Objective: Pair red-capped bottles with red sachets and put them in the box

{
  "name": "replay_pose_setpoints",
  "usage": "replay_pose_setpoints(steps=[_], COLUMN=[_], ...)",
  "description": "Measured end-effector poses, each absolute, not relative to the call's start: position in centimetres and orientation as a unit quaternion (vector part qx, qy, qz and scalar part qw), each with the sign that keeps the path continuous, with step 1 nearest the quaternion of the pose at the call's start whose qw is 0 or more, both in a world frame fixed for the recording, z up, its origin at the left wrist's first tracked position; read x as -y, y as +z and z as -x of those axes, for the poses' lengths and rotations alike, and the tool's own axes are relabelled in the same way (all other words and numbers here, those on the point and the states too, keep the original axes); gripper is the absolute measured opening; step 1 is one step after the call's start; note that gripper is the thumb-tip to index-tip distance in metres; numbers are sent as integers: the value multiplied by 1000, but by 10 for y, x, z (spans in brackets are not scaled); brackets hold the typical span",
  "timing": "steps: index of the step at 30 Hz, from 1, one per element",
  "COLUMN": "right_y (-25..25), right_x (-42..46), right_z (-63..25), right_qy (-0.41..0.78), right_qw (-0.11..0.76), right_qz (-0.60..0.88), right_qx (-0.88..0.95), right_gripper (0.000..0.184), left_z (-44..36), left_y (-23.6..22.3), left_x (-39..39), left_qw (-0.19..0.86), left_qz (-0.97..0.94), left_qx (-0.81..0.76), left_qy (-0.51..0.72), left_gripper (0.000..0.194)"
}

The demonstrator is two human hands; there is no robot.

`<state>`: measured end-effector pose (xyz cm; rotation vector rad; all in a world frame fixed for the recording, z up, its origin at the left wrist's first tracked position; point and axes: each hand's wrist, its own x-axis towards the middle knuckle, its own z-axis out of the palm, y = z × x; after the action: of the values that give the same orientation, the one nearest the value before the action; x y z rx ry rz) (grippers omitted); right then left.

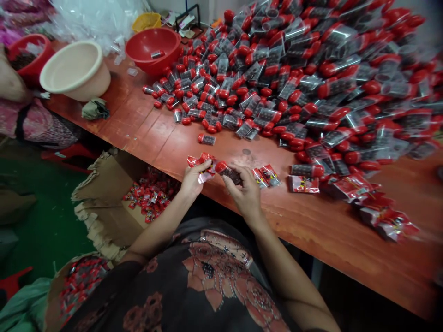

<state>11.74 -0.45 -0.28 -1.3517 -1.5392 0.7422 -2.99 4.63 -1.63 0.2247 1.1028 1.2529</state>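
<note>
At the table's front edge, my left hand (191, 183) is closed on a shiny red printed packet (207, 173), pinched between thumb and fingers. Close beside it, my right hand (248, 193) grips a red-capped clear container (232, 175) with dark contents, its red cap toward the packet. Whether the container touches the packet or enters it I cannot tell. More red packets (266, 176) lie flat just past my right hand. One loose red-capped container (206, 139) lies on the table ahead of my hands.
A large heap of red-capped containers (277, 87) covers the table's back and right. Further red packets (374, 203) lie at right. A red bowl (152, 48) and a cream basin (74, 69) stand at left. Below, a cardboard box (100, 203) holds filled packets. Another person's arm (12, 78) shows at far left.
</note>
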Motion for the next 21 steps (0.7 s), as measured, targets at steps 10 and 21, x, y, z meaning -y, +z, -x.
replay_pose_setpoints(steps=[10, 21], right_y=[10, 14], right_x=[7, 0], right_z=[-127, -139], right_qy=[352, 485], right_qw=[436, 405], right_qz=[546, 538], right_qx=[622, 557], right_gripper=[31, 29], left_z=[26, 25], left_y=[-2, 12], left_x=[-37, -32], left_qw=[625, 628], left_qz=[-176, -232], left_qx=[-500, -474], left_qy=[574, 572], left_gripper=[33, 35])
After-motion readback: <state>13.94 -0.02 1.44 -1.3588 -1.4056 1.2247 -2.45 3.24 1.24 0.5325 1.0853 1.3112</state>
